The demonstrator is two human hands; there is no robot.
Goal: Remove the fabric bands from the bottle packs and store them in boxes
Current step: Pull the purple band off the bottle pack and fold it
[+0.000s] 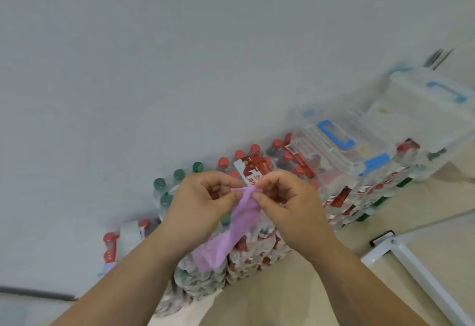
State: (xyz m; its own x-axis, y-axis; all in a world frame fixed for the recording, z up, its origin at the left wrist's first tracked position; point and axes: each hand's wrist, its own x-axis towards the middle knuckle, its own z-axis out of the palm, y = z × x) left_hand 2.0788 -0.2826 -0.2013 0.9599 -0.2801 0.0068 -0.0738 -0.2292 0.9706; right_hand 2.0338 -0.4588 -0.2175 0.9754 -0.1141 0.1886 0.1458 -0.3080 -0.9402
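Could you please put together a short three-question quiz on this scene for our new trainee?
1. True or false: the left hand and the right hand both pinch the purple fabric band.
2. Multiple choice: relative to the bottle packs, the clear boxes with blue handles stand A) underneath, B) on top, C) far to the left.
3. Fill in: the bottle caps in view are red and ____.

Key: 1 true; 2 B; 3 green.
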